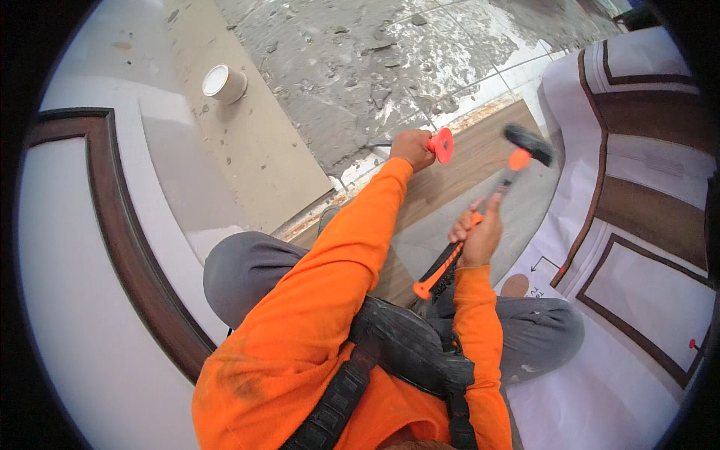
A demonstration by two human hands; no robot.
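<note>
My left hand (411, 150) is closed around a chisel with a round red hand guard (442, 146); its thin dark shaft points left over the edge of broken white tiles (510, 79) and grey rubble. In my right hand (475, 231) is a hammer with an orange and black handle (436, 276), its black head (527, 144) raised to the right of the guard, apart from it. Below both hands lies a wood-look plank surface (480, 131), its lower right part paler grey. My grey-trousered knees are on either side.
A beige board (266, 165) with a white tub (223, 82) on it lies at the upper left. A white panel with dark wood moulding (120, 225) fills the left side. A large white printed sheet (652, 202) with brown drawn shapes covers the right. Rubble (337, 67) spreads ahead.
</note>
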